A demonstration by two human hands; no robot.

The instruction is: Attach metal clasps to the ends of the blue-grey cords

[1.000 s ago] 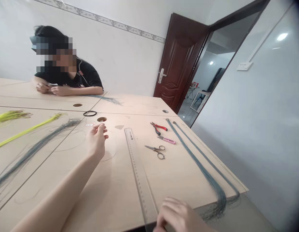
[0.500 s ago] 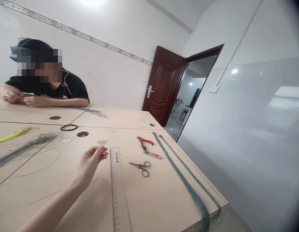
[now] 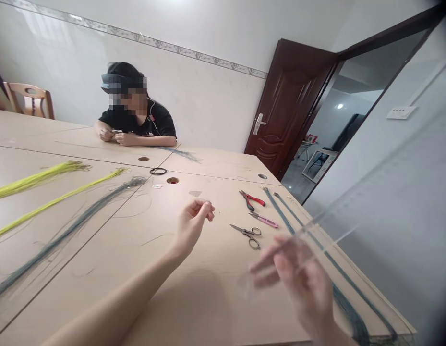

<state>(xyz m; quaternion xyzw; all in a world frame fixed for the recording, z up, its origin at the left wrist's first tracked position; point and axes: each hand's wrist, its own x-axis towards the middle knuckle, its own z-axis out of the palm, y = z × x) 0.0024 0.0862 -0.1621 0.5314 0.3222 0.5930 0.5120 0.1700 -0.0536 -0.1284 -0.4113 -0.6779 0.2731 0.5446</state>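
My left hand (image 3: 193,220) is stretched out over the light wooden table (image 3: 194,307), thumb and fingertips pinched together on something too thin to make out. My right hand (image 3: 298,281) is low at the right and smeared by motion. It grips a long clear ruler (image 3: 352,216), which is lifted off the table and slants up to the right. Just beyond the hands lie scissors (image 3: 249,233), a pink cutter (image 3: 264,220) and red-handled pliers (image 3: 251,198).
Two blue-grey thread bundles (image 3: 283,218) run along the table's right edge. To the left lie yellow-green bundles (image 3: 39,179) and another blue-grey bundle (image 3: 64,234). A black ring (image 3: 158,171) sits by a cable hole (image 3: 172,180). A person in black (image 3: 138,120) works at the far side. A brown door (image 3: 291,105) stands open.
The ruler has left the table and is now raised in my right hand, which has come back into view. My left hand has closed into a pinch. The view has swung left.
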